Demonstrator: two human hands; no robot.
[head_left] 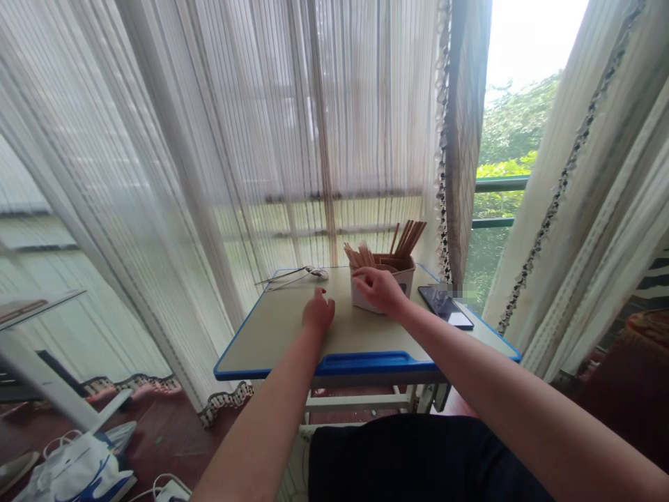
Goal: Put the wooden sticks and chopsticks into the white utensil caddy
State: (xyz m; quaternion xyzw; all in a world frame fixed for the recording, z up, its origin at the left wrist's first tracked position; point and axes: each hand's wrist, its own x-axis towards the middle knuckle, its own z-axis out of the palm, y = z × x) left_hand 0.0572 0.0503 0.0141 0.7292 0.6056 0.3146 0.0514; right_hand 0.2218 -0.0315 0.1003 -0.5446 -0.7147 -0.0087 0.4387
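Note:
A pinkish-white utensil holder [364, 298] with a brown rim stands on the small desk [277, 328]. Pale thin sticks [362, 255], some apparently in clear wrapping, fill its left section, and brown chopsticks [410, 238] lean in the right one. My right hand [380, 287] is at the holder's front left, its fingers bent and apart near the rim; whether they touch it I cannot tell. Left of the holder, my left hand [318, 310] is low over the desktop with thumb and fingers loosely apart, nothing visible in it.
Thin sticks [287, 277] and a small silvery item [316, 272] lie at the desk's back left. To the right is a dark phone or tablet [444, 307]. Sheer curtains [251, 139] hang close behind. White bags [78, 467] sit on the floor at left.

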